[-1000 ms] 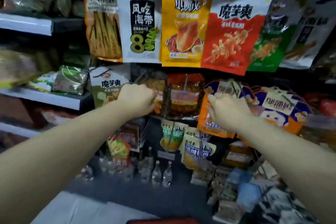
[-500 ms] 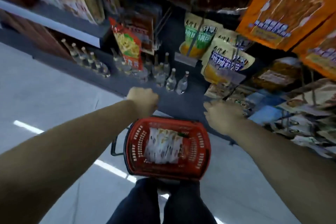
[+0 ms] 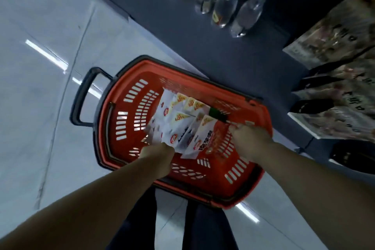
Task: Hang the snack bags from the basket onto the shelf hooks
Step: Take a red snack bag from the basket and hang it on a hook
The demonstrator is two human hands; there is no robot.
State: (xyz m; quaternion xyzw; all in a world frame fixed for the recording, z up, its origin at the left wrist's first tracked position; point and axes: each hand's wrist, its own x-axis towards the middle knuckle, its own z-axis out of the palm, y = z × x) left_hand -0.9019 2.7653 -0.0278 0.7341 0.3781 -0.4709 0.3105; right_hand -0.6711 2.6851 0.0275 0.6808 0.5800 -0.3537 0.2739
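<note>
A: What were the fingers doing?

B: Both hands had dropped from the shelf hooks into the red basket [image 3: 239,186]. The left hand [image 3: 157,153] gripped the near edge of the white snack bags [image 3: 182,128]; the right hand [image 3: 248,138] was curled just beside them, but I couldn't tell whether it held one.

A: So a new pickup?

B: I'd judge so; nothing was lifted yet.

A: Counts?

B: One basket on the floor, roughly five overlapping bags, several bottles [image 3: 227,4] beyond on the bottom shelf.
</note>
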